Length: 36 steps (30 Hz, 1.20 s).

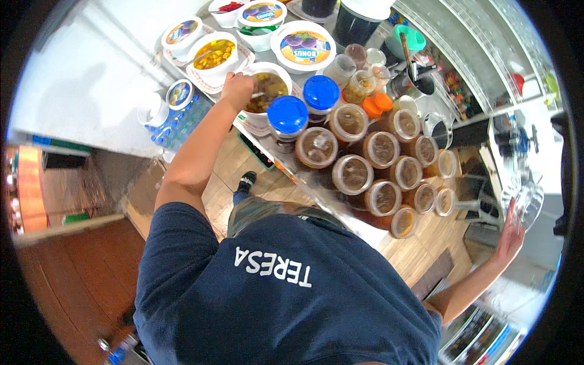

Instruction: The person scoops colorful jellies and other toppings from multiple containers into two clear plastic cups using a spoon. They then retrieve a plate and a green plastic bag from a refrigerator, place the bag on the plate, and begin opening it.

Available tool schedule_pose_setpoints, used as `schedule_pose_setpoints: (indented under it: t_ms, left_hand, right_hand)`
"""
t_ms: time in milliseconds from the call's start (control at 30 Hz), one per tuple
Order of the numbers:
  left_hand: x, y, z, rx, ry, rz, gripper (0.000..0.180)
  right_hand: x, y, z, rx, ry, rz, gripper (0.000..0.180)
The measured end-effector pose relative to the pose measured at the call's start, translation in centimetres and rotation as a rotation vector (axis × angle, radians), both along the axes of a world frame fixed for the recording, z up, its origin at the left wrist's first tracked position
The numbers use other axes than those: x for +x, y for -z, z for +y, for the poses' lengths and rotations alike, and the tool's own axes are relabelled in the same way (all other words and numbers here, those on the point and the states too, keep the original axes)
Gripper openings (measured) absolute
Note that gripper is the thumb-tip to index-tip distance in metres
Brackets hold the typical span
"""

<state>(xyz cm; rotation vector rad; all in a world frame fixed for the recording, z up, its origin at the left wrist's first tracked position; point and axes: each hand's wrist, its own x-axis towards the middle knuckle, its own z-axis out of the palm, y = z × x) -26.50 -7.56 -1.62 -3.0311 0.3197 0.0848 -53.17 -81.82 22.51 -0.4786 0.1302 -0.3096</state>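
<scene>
My left hand (239, 91) is closed round what looks like a spoon (258, 95), over a white tub (286, 71) of brownish liquid with pieces in it. Most of the spoon is hidden by the hand and the liquid. Off to the far right, my right hand (512, 234) grips a clear plastic cup (528, 204), held out away from the table. Just right of the left hand stand two jars with blue lids (287, 115). Behind it, a white tub of yellow chunks (213, 56) has a utensil resting in it.
Several lidded cups of brown drink (353, 174) crowd the table's near right part. White lidded tubs (303, 47) stand at the back, beside a black bucket (356, 24). Packed water bottles (182, 125) lie left of the table. White wire shelves (480, 55) rise at the right.
</scene>
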Motion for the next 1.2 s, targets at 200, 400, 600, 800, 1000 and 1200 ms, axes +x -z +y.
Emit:
schedule_pose_setpoints:
  t_ms: [200, 400, 600, 800, 1000, 1200]
  left_hand:
    - [2.1, -0.2, 1.6, -0.125, 0.225, 0.308, 0.027]
    - [3.4, 0.3, 3.3, -0.265, 0.340, 0.284, 0.019]
    - [3.5, 0.0, 4.9, -0.297, 0.572, 0.140, 0.020]
    - [2.0, -0.9, 6.0, -0.351, 0.609, 0.208, 0.018]
    - [0.9, -0.9, 7.9, -0.388, 0.599, 0.253, 0.020]
    - [-0.3, -0.4, 9.1, -0.570, 0.485, 0.215, 0.018]
  right_hand:
    - [-16.8, 3.7, 15.5, -0.154, 0.611, 0.102, 0.089]
    - [-25.2, 9.8, 35.1, -0.108, 0.840, 0.251, 0.079]
    - [-21.5, 13.5, 49.3, -0.211, 0.594, 0.528, 0.076]
    - [-13.0, 16.5, 56.7, -0.211, 0.114, 0.722, 0.073]
    - [-5.3, 20.2, 60.6, -0.120, -0.160, 0.636, 0.068]
    - [0.0, 22.2, 62.5, -0.145, -0.397, 0.528, 0.071]
